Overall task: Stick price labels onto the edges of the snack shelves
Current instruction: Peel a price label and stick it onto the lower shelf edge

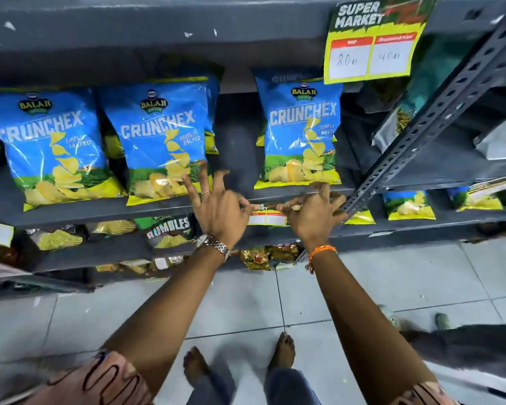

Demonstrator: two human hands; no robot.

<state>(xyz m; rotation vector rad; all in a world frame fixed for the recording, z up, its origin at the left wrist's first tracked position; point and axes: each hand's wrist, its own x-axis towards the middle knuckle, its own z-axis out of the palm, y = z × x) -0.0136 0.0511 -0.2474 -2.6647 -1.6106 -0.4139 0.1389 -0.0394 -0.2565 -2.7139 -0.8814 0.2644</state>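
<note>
A small yellow and red price label [268, 215] lies against the front edge of the grey snack shelf [100, 210], below a blue Crunchex chip bag [301, 133]. My left hand [219, 210] pinches the label's left end with thumb and forefinger, the other fingers spread. My right hand [314, 210] pinches its right end the same way. Both white price boxes on this label look blank. A larger price label [371, 42] reading 80 and 40 hangs from the shelf edge above.
Two more Crunchex bags [50, 147] [161, 141] stand to the left. A perforated steel upright [438, 106] slants just right of my right hand. Lower shelves hold Rumbles packs [167, 229] and other snacks. Bare feet [284, 352] stand on white floor tiles.
</note>
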